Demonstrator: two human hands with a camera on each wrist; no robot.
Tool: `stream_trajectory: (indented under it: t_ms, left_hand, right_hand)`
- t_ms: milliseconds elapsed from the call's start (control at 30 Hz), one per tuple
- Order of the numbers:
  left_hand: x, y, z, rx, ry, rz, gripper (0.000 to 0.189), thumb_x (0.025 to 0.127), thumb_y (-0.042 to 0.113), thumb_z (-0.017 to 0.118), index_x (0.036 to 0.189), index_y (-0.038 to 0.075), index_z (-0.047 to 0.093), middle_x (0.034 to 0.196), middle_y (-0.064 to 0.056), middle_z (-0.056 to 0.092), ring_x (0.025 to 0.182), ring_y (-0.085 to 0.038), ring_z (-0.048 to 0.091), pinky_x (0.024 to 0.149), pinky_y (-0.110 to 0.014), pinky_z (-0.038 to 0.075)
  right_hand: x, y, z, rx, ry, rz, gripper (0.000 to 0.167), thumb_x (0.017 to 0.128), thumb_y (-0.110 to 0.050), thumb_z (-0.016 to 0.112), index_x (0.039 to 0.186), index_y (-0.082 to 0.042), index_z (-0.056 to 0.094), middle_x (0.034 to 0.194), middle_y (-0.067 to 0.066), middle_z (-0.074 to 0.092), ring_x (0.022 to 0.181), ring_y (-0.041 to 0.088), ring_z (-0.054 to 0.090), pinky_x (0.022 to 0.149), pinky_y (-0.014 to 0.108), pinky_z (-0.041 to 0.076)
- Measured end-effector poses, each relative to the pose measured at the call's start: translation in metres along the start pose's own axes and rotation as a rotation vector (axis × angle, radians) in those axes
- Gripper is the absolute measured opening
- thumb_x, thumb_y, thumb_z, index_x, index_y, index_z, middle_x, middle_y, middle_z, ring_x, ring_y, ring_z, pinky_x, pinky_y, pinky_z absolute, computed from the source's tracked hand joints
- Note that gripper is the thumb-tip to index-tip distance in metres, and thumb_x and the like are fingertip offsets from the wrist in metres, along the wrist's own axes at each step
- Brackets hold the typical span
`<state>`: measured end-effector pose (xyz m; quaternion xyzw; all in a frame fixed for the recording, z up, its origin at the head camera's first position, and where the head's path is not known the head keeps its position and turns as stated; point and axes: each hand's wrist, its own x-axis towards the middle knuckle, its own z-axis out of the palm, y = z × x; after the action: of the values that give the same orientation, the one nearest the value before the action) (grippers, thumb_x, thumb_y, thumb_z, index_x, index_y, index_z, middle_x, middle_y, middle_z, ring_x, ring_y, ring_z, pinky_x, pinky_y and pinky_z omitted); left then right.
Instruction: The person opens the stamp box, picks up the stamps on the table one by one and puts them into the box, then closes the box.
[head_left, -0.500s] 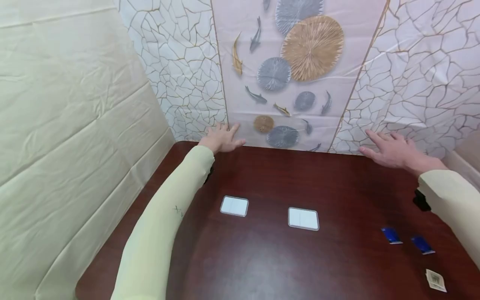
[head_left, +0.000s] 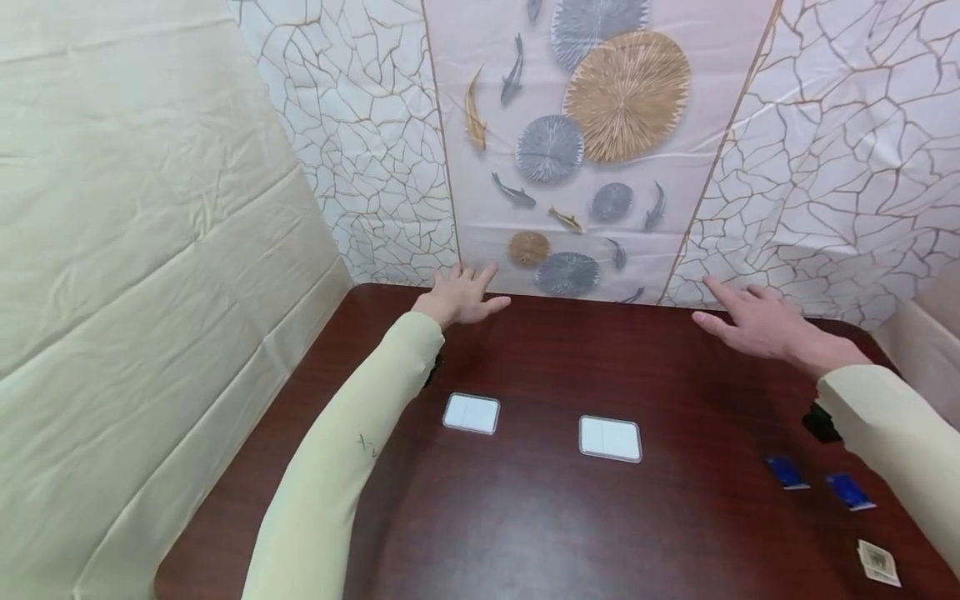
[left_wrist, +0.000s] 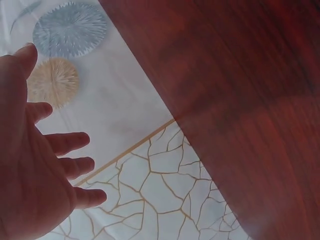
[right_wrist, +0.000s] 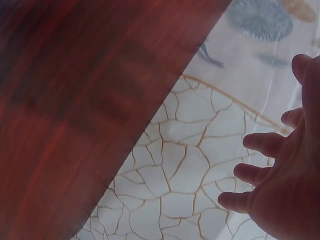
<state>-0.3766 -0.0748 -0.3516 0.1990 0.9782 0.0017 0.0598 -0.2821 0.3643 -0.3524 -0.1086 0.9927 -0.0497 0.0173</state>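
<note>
My left hand (head_left: 463, 297) is held above the far left part of the dark red-brown table (head_left: 525, 533), fingers spread and nothing in its grasp. Over the far right part, my right hand (head_left: 765, 323) also has its fingers apart and holds nothing. Two white rectangular pieces with clear rims, one on the left (head_left: 471, 414) and one on the right (head_left: 610, 438), lie flat near the table's middle. Both wrist views show the palms with fingers extended, away from the tabletop. Nearest to the right forearm are two small blue packets (head_left: 787, 472).
A small stack of printed cards (head_left: 877, 562) lies at the near right. Behind the table's far edge hangs a patterned cloth (head_left: 570, 167) with fish and round leaf shapes. A cream cloth (head_left: 150, 292) borders the left side.
Both hands have come a little nearer to me and inward, the left one rightward and the right one leftward. The things on the table have stayed put.
</note>
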Motion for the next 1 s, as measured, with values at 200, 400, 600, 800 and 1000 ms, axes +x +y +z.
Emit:
stream_trajectory:
  t_ms: [200, 400, 600, 800, 1000]
  left_hand:
    - [-0.008, 0.002, 0.004, -0.038, -0.001, 0.007, 0.077, 0.096, 0.069, 0.03, 0.158, 0.029, 0.009, 0.163, -0.015, 0.02, 0.152, -0.041, 0.008, 0.117, -0.065, 0.008]
    - [-0.013, 0.007, 0.008, -0.045, -0.021, 0.006, 0.077, 0.096, 0.07, 0.029, 0.158, 0.031, 0.007, 0.164, -0.015, 0.016, 0.152, -0.041, 0.002, 0.116, -0.067, 0.004]
    - [-0.018, 0.016, 0.016, -0.031, -0.007, 0.013, 0.077, 0.095, 0.071, 0.028, 0.158, 0.029, 0.013, 0.163, -0.014, 0.02, 0.152, -0.039, 0.006, 0.116, -0.067, 0.008]
    - [-0.022, 0.029, 0.021, -0.053, -0.011, 0.038, 0.076, 0.096, 0.071, 0.027, 0.158, 0.029, 0.012, 0.163, -0.011, 0.019, 0.152, -0.036, 0.01, 0.117, -0.065, 0.01]
    - [-0.026, 0.04, 0.022, -0.121, -0.004, 0.065, 0.076, 0.096, 0.071, 0.029, 0.158, 0.029, 0.014, 0.164, -0.01, 0.019, 0.152, -0.034, 0.013, 0.116, -0.065, 0.011]
  right_hand:
    - [-0.005, -0.011, 0.008, 0.025, 0.012, -0.03, 0.078, 0.101, -0.057, 0.037, 0.158, -0.01, 0.011, 0.154, 0.033, 0.026, 0.134, 0.064, 0.018, 0.102, 0.076, 0.017]
    - [-0.01, -0.019, 0.016, 0.028, 0.034, -0.044, 0.076, 0.102, -0.054, 0.037, 0.157, -0.006, 0.014, 0.152, 0.034, 0.03, 0.133, 0.062, 0.023, 0.104, 0.074, 0.019]
    - [-0.012, -0.031, 0.02, 0.088, 0.038, -0.055, 0.075, 0.102, -0.053, 0.037, 0.155, -0.003, 0.019, 0.152, 0.033, 0.03, 0.136, 0.058, 0.024, 0.106, 0.07, 0.019]
    - [-0.014, -0.046, 0.02, 0.224, 0.031, -0.083, 0.076, 0.102, -0.05, 0.041, 0.156, -0.002, 0.016, 0.156, 0.031, 0.025, 0.141, 0.053, 0.021, 0.112, 0.064, 0.014]
    - [-0.015, -0.059, 0.023, 0.299, -0.002, -0.073, 0.076, 0.102, -0.052, 0.04, 0.157, -0.007, 0.012, 0.158, 0.029, 0.022, 0.141, 0.056, 0.02, 0.109, 0.067, 0.018]
